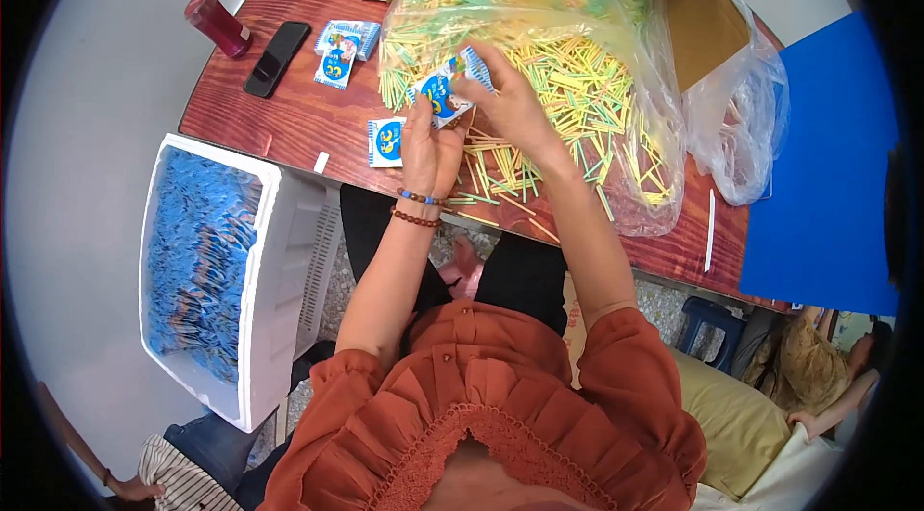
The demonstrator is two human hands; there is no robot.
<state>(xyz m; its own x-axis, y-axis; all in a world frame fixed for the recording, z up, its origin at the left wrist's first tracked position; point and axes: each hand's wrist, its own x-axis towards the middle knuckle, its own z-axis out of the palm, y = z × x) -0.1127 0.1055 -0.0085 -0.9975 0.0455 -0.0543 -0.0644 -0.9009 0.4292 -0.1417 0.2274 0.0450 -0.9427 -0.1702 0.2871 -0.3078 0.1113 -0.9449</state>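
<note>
reaching forward over the counter (231, 121), both bare forearms angle inward, and the hands come together on one small blue-and-white packet (438, 95). the left hand (436, 153) supports it from below, palm turned up, thumb at its near left end; beaded bracelets (416, 218) circle that wrist. the right hand (517, 112) arches in from the right, back upward, its thumb across the packet's printed face and its fingers at the far right end.

the packet is held above the counter, at the left border of a heap of yellow and green sticks (577, 97). its long axis runs slantwise, from near left to far right, printed face up.

the counter's front edge passes just below the left wrist, with sticks scattered up to it. left of the hands, a flat packet (386, 142) lies near; beyond it, red wood grain shows out to the phone (277, 59). on the right, a clear plastic bag (666, 203) crowds the room beside the right forearm.
</note>
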